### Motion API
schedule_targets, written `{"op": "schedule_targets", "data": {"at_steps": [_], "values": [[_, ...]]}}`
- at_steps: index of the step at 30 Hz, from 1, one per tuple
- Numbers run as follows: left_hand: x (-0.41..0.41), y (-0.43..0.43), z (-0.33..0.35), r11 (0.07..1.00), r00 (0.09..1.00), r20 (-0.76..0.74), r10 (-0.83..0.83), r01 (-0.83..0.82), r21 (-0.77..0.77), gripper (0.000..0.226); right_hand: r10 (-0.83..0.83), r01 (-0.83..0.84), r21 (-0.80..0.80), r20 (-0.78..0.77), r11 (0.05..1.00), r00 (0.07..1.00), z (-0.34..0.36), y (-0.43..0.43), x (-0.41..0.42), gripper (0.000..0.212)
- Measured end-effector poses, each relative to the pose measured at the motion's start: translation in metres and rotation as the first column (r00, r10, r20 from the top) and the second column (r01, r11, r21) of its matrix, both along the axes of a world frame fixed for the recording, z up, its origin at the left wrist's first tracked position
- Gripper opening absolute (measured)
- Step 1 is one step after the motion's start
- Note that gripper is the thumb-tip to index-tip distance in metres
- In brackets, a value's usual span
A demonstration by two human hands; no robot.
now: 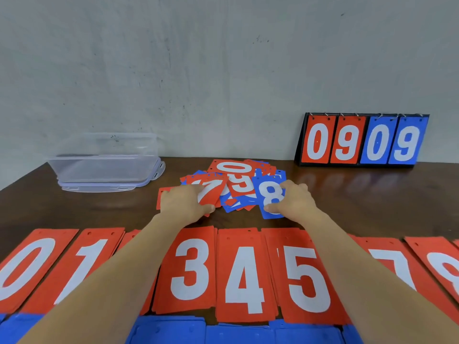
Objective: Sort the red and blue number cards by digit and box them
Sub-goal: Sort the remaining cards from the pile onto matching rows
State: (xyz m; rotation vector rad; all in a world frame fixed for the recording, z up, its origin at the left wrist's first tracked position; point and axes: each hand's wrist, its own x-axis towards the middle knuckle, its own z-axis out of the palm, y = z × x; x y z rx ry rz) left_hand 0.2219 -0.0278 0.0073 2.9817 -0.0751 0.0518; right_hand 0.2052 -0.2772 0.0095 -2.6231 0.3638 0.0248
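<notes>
The unsorted pile (239, 181) lay mid-table, beyond the red digit row (191, 269) laid in order, presumably as sorting stations. The left hand (185, 203) pinched a red 7 card (212, 193), the right hand (295, 201) a blue 8 card (270, 194), likely to lift both for filing.

Flip scoreboard (361, 140) showing 0909 at the far right of a dark wooden table (372, 194), against a grey wall (198, 58).

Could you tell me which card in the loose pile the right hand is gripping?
The blue 8 card at the right edge of the pile; the right hand pinches it, whereas the left hand holds a red card.
</notes>
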Motion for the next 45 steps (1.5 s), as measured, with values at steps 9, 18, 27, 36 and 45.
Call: {"op": "schedule_targets", "data": {"at_steps": [9,18,27,36,45], "values": [[-0.006,-0.014,0.008,0.871,0.98,0.137,0.141,-0.057,-0.487,0.033,-0.19,0.121,0.303,0.209,0.945,0.959,0.0,-0.006,-0.003,0.044],[-0.027,-0.011,0.023,0.487,0.957,0.057,0.283,-0.093,-0.868,0.036,-0.29,0.07,0.654,0.235,0.753,0.928,0.016,-0.01,-0.01,0.009],[-0.071,0.007,0.042,0.45,0.952,0.01,0.304,-0.134,-0.883,0.023,-0.236,-0.063,0.705,0.318,0.706,0.919,0.037,0.017,-0.041,0.015],[-0.112,0.036,0.057,0.355,0.966,-0.027,0.257,-0.12,-0.927,0.006,-0.257,-0.076,0.738,0.327,0.67,0.909,0.048,0.038,-0.088,0.009],[-0.167,0.027,0.055,0.367,0.999,-0.016,0.052,-0.034,-0.93,0.01,-0.412,0.04,0.771,0.294,0.635,0.862,0.039,0.03,-0.176,0.007]]}}
